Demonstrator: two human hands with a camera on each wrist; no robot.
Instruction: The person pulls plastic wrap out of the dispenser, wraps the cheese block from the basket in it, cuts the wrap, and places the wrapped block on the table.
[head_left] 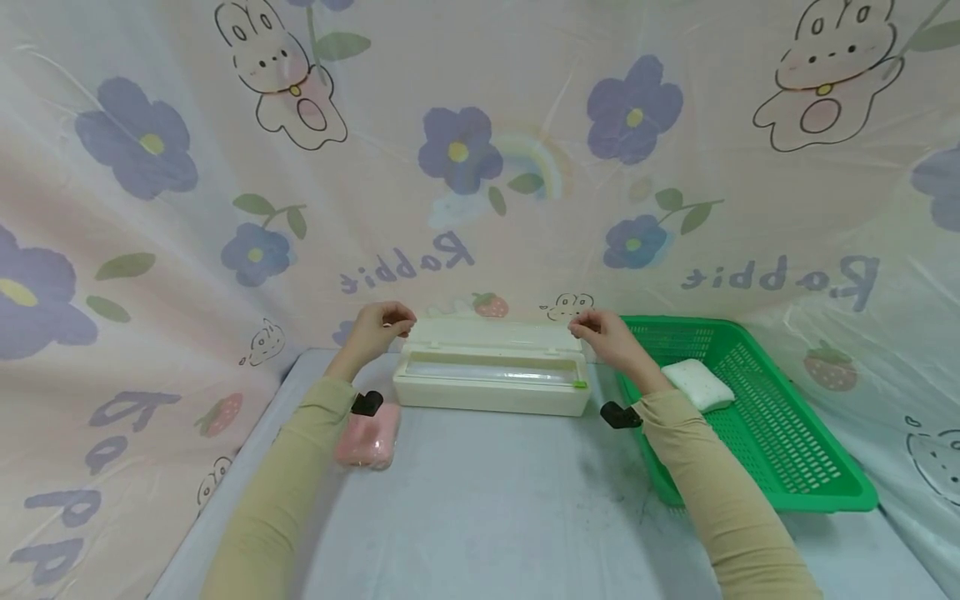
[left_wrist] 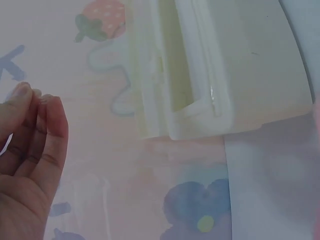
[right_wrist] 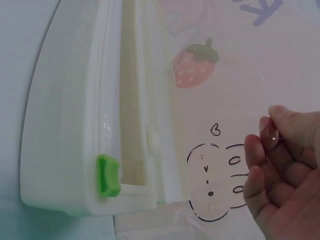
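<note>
A cream cling film dispenser (head_left: 491,398) lies lengthwise at the back of the table with its lid (head_left: 498,336) raised. The green slide cutter (right_wrist: 108,176) sits at the right end of its front edge. Above the left end, my left hand (head_left: 377,329) pinches one side of a clear sheet with thumb and fingertips. Opposite it, my right hand (head_left: 606,333) pinches the other side, the cling film (right_wrist: 272,87) glinting around its fingertips in the right wrist view. Both hands are raised behind the dispenser's open slot, level with each other. Most of the transparent sheet is barely visible.
A pink, shiny-wrapped block (head_left: 370,437) lies at front left of the dispenser, beside my left sleeve. On the right, a green plastic basket (head_left: 825,500) holds a white block (head_left: 699,385) and stands partly under my right forearm. A printed curtain (head_left: 525,233) hangs behind the table.
</note>
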